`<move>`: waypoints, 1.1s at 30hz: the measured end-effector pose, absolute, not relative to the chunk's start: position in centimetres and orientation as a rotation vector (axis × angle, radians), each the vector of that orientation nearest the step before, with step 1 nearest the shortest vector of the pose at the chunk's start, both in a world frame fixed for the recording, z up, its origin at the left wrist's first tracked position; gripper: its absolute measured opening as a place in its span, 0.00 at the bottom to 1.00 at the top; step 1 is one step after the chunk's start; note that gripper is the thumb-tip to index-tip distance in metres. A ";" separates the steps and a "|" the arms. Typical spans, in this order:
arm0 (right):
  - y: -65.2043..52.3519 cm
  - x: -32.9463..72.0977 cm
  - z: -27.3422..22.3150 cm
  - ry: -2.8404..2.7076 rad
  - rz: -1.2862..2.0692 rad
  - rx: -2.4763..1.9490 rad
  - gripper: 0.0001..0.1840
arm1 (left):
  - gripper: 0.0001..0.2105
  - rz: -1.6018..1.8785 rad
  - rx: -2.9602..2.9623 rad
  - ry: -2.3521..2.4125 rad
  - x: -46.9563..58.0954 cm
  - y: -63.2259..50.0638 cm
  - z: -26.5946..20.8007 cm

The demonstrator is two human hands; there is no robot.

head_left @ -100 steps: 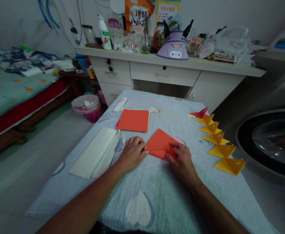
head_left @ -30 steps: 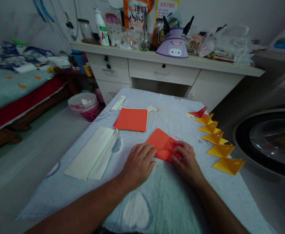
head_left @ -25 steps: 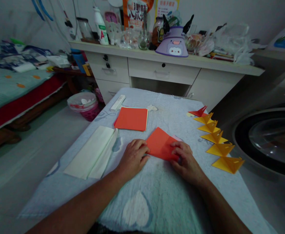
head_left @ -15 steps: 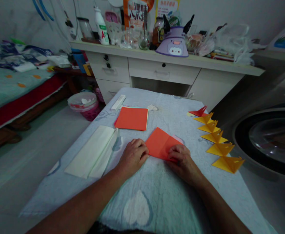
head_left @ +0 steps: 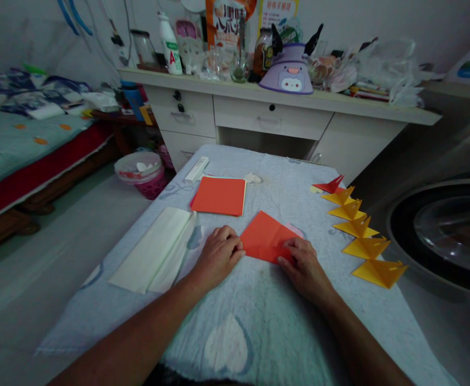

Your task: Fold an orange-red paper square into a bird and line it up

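Observation:
A sheet of orange origami paper point(head_left: 265, 236) lies turned at an angle on the cloth-covered table, with a faint crease across its middle. Its left corner is pinched by my left hand point(head_left: 222, 251), whose fingers are closed. My right hand point(head_left: 301, 262) grips the lower right edge between thumb and fingers, covering that corner. Just beyond sits a stack of coloured paper point(head_left: 219, 195), an orange sheet on top. Along the right edge stands a row of several folded yellow paper figures point(head_left: 380, 272), with a red one point(head_left: 331, 185) at the far end.
A folded pale cloth or paper point(head_left: 152, 249) lies left of my left hand. Farther back are a small white box point(head_left: 197, 170) and a crumpled scrap point(head_left: 253, 177). A cluttered desk point(head_left: 273, 115) stands beyond the table, a waste bin point(head_left: 140, 171) at left, a washing machine point(head_left: 444, 230) at right.
My right thumb and fingers have shifted slightly at the paper's lower right edge, which now lies flatter. My left hand keeps its hold at the left corner. The view has moved slightly.

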State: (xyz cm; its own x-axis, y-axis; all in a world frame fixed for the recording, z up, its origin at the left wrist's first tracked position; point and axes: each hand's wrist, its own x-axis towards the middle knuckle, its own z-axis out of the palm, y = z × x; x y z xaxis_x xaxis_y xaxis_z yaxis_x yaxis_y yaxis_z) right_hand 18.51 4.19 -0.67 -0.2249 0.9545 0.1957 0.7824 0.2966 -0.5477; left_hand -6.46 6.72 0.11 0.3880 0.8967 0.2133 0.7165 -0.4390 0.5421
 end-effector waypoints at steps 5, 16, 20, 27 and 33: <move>4.2 18.0 -0.4 -2.052 0.441 -1.611 0.07 | 0.03 0.642 2.320 1.447 -6.3 6.6 0.2; 4.5 17.6 -0.8 -2.021 0.337 -1.690 0.07 | 0.03 0.534 2.342 1.536 -5.9 6.8 0.2; 4.5 17.3 -0.7 -2.009 0.316 -1.698 0.07 | 0.04 0.500 2.343 1.568 -5.7 6.8 0.3; 4.5 17.2 -0.7 -2.009 0.301 -1.693 0.07 | 0.03 0.518 2.373 1.594 -5.6 6.7 0.2; 4.6 17.3 -1.1 -2.007 0.246 -1.691 0.07 | 0.03 0.536 2.390 1.613 -5.5 6.7 0.2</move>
